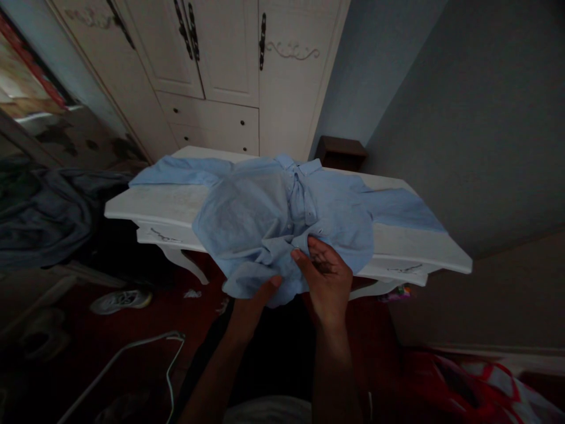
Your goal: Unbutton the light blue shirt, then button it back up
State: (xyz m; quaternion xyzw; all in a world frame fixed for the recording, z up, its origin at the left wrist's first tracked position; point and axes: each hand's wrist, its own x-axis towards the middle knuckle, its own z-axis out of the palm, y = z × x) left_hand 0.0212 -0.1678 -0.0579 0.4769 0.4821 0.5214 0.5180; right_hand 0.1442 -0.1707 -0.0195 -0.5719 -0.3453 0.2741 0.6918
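Observation:
A light blue button-up shirt [247, 206] lies front up across a white table [176, 203], its collar at the far edge and its sleeves stretched out to both sides. Its lower front hangs over the near edge, bunched in folds. My right hand [329, 274] pinches the front edge of the shirt between thumb and fingers, close to the buttons. My left hand [256, 297] has its thumb on top of the hanging hem, with the fingers hidden beneath the cloth.
Behind the table stands a white wardrobe [229, 65] with dark handles. A brown box [342, 152] sits by the wall. Dark clothes [44, 212] are piled at left. On the red floor are a shoe [121, 301] and a wire hanger [132, 344]; a red bag [450, 383] lies at right.

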